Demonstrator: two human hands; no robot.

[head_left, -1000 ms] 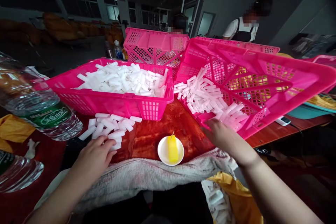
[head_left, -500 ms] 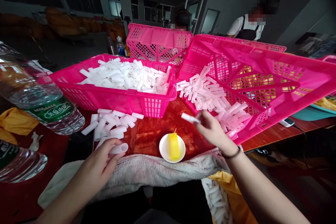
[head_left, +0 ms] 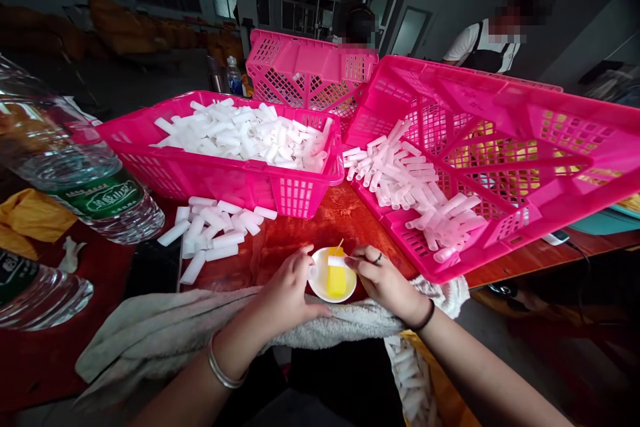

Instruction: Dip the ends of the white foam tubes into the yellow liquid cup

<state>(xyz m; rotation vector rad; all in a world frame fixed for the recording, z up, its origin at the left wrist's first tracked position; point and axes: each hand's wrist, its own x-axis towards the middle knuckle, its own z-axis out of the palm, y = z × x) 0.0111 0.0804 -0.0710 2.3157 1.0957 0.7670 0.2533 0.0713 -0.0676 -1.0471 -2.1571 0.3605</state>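
Note:
My right hand (head_left: 387, 283) pinches a short white plastic tube (head_left: 337, 261) lying level across the top of a yellow block (head_left: 337, 281). The block sits in a small white bowl (head_left: 320, 282), and a thin yellow stick pokes up from it. At the bowl's left side, my left hand (head_left: 283, 293) holds another white tube (head_left: 313, 273) between thumb and fingers, its round end towards the bowl. Left of that hand lies a loose pile of short white tubes (head_left: 213, 228). Thinner, longer tubes (head_left: 415, 180) fill the low side of a tipped pink basket (head_left: 500, 253) on the right.
A pink basket (head_left: 235, 183) heaped with short tubes stands behind the pile. A grey towel (head_left: 165, 327) lines the table's front edge. Large water bottles (head_left: 115, 203) are at left. A sack of tubes (head_left: 413, 380) hangs below. A co-worker (head_left: 480, 47) is behind the baskets.
My left hand has moved right with its tube, from the loose pile to the bowl. My right hand has come left and down, bringing its tube over the yellow block.

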